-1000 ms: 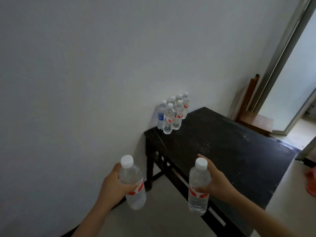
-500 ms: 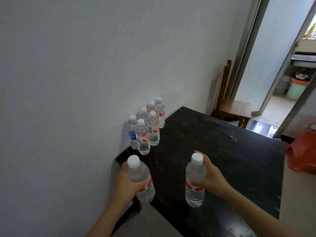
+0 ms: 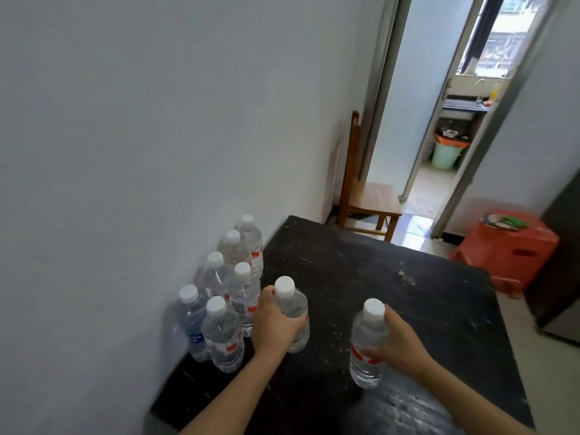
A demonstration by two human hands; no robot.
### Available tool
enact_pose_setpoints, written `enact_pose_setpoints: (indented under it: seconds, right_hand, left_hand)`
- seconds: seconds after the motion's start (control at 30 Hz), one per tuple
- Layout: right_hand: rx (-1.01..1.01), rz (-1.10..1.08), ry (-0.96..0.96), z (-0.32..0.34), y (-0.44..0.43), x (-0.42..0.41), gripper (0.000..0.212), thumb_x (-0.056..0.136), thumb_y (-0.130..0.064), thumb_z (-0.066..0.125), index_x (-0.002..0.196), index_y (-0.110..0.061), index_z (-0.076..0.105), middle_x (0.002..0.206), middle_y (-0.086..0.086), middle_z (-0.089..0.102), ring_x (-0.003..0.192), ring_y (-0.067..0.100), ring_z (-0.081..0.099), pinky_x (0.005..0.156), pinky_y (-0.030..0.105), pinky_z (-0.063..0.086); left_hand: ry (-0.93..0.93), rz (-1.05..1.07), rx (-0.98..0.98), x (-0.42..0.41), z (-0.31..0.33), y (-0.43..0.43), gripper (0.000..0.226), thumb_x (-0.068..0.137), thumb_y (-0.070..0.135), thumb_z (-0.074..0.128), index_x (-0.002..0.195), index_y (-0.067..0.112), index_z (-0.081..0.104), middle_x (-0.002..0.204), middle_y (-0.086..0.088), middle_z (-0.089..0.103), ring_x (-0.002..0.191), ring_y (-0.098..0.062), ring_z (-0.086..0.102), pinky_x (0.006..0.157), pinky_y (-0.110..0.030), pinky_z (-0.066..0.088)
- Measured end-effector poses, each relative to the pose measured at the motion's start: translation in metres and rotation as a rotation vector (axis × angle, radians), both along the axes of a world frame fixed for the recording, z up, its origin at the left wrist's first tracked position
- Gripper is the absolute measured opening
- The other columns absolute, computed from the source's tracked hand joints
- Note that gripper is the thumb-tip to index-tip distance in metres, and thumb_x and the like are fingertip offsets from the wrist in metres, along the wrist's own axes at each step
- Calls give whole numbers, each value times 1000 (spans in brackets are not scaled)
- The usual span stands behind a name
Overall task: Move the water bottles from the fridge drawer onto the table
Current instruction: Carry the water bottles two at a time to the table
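Note:
My left hand (image 3: 272, 326) grips a clear water bottle (image 3: 292, 312) with a white cap, held upright over the black table (image 3: 370, 293) right beside the standing group. My right hand (image 3: 397, 343) grips a second bottle (image 3: 365, 343) with a red label, upright over the table's middle; whether its base touches the top I cannot tell. Several bottles (image 3: 226, 296) stand in two rows against the wall at the table's left edge; one has a blue label (image 3: 192, 321). The fridge drawer is out of view.
A white wall runs along the table's left side. Behind the table stands a wooden chair (image 3: 370, 196) by an open doorway. An orange plastic stool (image 3: 514, 249) sits to the right, with a dark cabinet edge (image 3: 561, 271) beyond it.
I have come up to the table. Both hands carried their bottles forward over the tabletop, the left one ending beside the standing group.

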State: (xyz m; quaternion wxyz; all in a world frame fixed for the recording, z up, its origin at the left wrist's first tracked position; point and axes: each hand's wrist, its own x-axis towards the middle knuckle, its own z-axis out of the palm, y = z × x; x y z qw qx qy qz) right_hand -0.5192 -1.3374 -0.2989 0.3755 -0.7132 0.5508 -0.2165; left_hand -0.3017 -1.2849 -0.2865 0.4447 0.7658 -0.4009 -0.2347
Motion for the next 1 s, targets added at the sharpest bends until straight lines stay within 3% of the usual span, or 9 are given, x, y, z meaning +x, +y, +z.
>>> enact_pose_setpoints:
  seconds: [0.1, 0.2, 0.3, 0.57, 0.7, 0.87, 1.0]
  right_hand:
    - [0, -44, 14, -5, -17, 10, 62, 48, -33, 84, 98, -42, 48, 97, -6, 62, 86, 16, 64, 73, 38, 55]
    - [-8, -46, 54, -5, -38, 24, 59, 54, -23, 84, 99, -36, 48, 98, -6, 61, 90, 15, 62, 75, 34, 53]
    - [-4, 5, 74, -3, -66, 41, 61, 60, -20, 84, 105, -31, 44, 105, -4, 58, 94, 14, 58, 77, 29, 49]
    - [-10, 186, 58, 6, -148, 114, 59, 71, -21, 77, 120, -20, 45, 115, 3, 50, 106, 18, 52, 90, 33, 47]
    - [16, 293, 44, 5, -173, 152, 64, 69, -14, 77, 122, -20, 43, 120, 3, 47, 114, 19, 47, 98, 38, 43]
    - [18, 413, 33, -2, -194, 190, 61, 66, -19, 81, 116, -21, 46, 116, 3, 54, 109, 18, 53, 89, 30, 44]
    - [18, 505, 27, 4, -198, 208, 60, 70, -16, 78, 120, -14, 46, 117, 3, 54, 108, 18, 52, 89, 30, 43]
  left_hand:
    - [-2, -4, 40, 4, -5, -32, 62, 65, 26, 77, 115, 16, 43, 112, -1, 52, 105, -19, 52, 82, -29, 40]
    - [-4, 3, 71, 9, -9, -56, 60, 65, 21, 76, 114, 14, 43, 113, -5, 53, 105, -23, 54, 83, -32, 44]
    - [-11, 38, 112, 12, -13, -75, 57, 65, 19, 76, 112, 11, 45, 113, -7, 53, 106, -25, 53, 85, -34, 45]
    - [-34, 235, 157, 17, -24, -110, 49, 70, 10, 70, 112, 10, 45, 115, -10, 54, 106, -28, 53, 87, -38, 48]
    - [-51, 341, 139, 31, -23, -129, 39, 72, 15, 67, 106, 10, 50, 106, -9, 59, 100, -28, 57, 83, -42, 51]
    - [-46, 406, 123, 49, -24, -150, 31, 80, 29, 56, 107, 14, 52, 103, -8, 62, 95, -28, 60, 79, -45, 52]
    - [-18, 450, 167, 56, -22, -153, 35, 83, 27, 57, 114, 12, 49, 108, -10, 61, 99, -30, 58, 83, -46, 49]
